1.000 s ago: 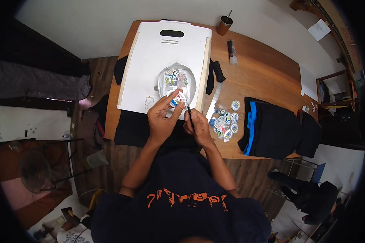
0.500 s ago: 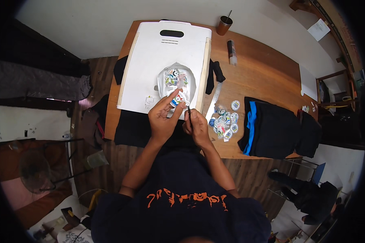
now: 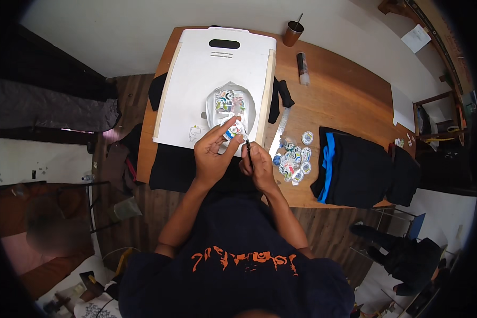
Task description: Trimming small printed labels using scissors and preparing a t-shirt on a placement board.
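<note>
My left hand pinches a cut-out sticker, white with a colourful print, between thumb and fingers. In my right hand is a slim black tool, its tip at the sticker's right edge; whether it is scissors or a cutter I cannot tell. Just beyond the hands, a crumpled white plastic bag, its mouth spread wide, has printed sticker sheets inside. It rests on a large white board with an oval black slot. To the right of my right hand lies a pile of cut stickers.
A metal ruler lies between board and pile. Folded black clothes with a blue strip are at the right of the wooden table. Farther back stand a brown cup and a cylindrical bottle.
The sticker has turned slightly in my left fingers, and the black tool has shifted a little along its edge. All else on the table stays as it was.
</note>
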`<act>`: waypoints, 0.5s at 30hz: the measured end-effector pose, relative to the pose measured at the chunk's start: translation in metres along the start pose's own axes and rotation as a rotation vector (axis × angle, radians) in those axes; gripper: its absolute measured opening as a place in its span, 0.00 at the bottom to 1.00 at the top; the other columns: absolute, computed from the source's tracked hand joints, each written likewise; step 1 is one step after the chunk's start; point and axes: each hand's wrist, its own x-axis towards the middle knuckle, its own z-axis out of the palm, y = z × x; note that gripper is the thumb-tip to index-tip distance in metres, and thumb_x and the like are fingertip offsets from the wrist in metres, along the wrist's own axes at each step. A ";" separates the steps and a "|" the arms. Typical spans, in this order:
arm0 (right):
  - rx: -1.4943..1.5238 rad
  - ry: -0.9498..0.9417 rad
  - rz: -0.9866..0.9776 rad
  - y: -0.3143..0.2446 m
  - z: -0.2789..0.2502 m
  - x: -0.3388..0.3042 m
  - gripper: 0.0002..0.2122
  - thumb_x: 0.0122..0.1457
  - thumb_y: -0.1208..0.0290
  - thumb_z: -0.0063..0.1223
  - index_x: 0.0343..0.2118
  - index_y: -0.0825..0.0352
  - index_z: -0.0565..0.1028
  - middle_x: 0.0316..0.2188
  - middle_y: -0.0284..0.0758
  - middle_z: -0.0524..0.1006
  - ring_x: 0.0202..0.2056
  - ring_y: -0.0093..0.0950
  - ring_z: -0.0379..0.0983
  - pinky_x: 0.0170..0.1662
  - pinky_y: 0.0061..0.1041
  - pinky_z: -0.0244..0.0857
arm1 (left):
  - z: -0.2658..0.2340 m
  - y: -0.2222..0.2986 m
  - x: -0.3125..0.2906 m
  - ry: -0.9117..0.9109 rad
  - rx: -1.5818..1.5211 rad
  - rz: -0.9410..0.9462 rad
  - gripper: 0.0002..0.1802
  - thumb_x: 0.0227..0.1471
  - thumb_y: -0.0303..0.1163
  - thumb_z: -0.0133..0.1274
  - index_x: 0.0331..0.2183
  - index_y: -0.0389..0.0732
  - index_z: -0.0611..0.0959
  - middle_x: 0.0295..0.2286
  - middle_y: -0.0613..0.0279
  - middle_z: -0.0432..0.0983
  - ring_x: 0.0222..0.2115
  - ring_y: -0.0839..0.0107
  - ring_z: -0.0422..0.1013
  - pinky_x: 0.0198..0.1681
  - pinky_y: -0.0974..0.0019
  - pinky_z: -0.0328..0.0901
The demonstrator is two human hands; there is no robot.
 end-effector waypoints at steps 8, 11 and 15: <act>-0.004 0.012 0.011 0.001 0.000 0.001 0.18 0.71 0.56 0.33 0.34 0.67 0.68 0.13 0.23 0.56 0.14 0.14 0.48 0.19 0.16 0.45 | -0.001 0.000 0.000 -0.007 0.003 -0.005 0.24 0.52 0.12 0.55 0.52 0.28 0.75 0.46 0.52 0.75 0.44 0.73 0.72 0.47 0.73 0.69; -0.002 0.010 0.013 -0.001 0.000 0.001 0.18 0.71 0.56 0.33 0.34 0.67 0.68 0.13 0.23 0.56 0.14 0.14 0.48 0.19 0.17 0.44 | -0.001 0.000 0.000 -0.007 0.005 -0.009 0.24 0.52 0.12 0.55 0.52 0.28 0.75 0.46 0.52 0.75 0.44 0.73 0.72 0.47 0.73 0.69; 0.010 0.010 0.022 -0.002 0.002 -0.001 0.18 0.71 0.56 0.33 0.34 0.67 0.68 0.13 0.23 0.56 0.14 0.14 0.48 0.19 0.17 0.44 | -0.002 0.000 0.000 -0.005 -0.009 -0.018 0.24 0.52 0.12 0.55 0.52 0.28 0.75 0.46 0.52 0.75 0.44 0.73 0.72 0.47 0.73 0.69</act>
